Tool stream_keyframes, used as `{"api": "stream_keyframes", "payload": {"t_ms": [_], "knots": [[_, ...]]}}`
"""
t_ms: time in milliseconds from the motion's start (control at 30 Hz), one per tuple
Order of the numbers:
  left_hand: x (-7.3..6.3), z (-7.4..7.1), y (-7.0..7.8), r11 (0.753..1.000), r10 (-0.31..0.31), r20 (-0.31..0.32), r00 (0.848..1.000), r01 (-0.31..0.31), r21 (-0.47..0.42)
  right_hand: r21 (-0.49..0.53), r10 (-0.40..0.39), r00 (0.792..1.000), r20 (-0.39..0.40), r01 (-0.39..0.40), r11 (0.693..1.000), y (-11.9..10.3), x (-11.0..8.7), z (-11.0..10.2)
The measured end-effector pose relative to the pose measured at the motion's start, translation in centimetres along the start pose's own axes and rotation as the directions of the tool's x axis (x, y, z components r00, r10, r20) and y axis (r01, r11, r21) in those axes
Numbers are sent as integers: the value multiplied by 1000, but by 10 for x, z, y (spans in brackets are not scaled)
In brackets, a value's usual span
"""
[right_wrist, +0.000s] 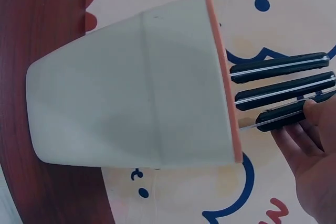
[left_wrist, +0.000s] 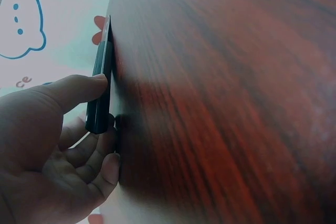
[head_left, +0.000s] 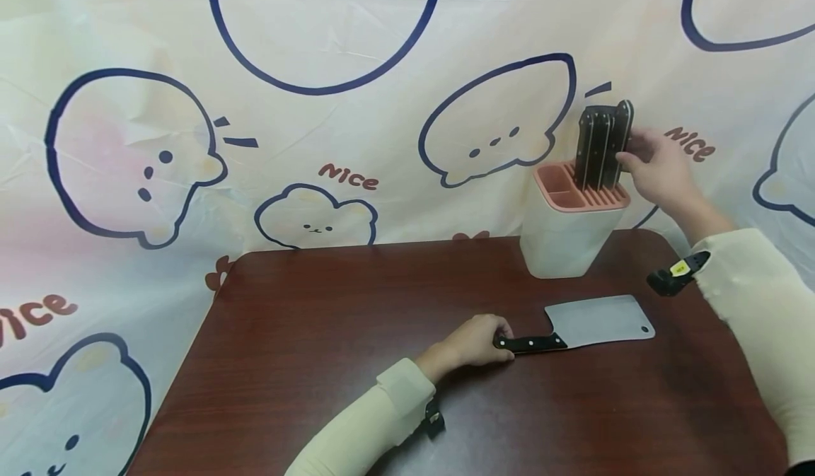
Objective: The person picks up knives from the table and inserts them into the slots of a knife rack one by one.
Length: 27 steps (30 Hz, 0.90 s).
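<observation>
My left hand (head_left: 474,340) pinches the black handle end of a cleaver (head_left: 601,321). The cleaver's wide metal blade points right, flat over the table. In the left wrist view, the thumb lies on top of the cleaver's handle (left_wrist: 101,95), with the other fingers beneath and beside it. At the back right, my right hand (head_left: 662,168) grips the rightmost black-handled knife (right_wrist: 281,117) in a white knife holder (head_left: 563,239). A short strip of that knife's blade shows above the holder's pink slotted top; the rest is hidden inside. Other black knife handles (head_left: 588,147) stand beside it.
The dark wooden table (head_left: 331,327) meets a cartoon-printed cloth (head_left: 395,129) behind it. The knife holder stands near the table's back edge, just behind the cleaver. Open compartments (head_left: 556,179) lie left of the knives in its pink top.
</observation>
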<state>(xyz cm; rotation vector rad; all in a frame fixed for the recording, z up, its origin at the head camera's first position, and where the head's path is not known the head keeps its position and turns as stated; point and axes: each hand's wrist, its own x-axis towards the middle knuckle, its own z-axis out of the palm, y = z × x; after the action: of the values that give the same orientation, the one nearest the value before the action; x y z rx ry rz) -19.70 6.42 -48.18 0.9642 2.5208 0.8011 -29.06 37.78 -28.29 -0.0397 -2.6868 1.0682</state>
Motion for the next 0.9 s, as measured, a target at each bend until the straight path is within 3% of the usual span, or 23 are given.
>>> {"api": "stream_keyframes", "payload": {"t_ms": [567,900], "knots": [[0,1,0,1000,2,-13,1000,-2,-3,-20,-11,1000,27,12,1000,10,-1,5],[-3,-2,-4,993,41,-102,994,-52,-107,-87,-90,994,54,95,992,15,-5,4]]}}
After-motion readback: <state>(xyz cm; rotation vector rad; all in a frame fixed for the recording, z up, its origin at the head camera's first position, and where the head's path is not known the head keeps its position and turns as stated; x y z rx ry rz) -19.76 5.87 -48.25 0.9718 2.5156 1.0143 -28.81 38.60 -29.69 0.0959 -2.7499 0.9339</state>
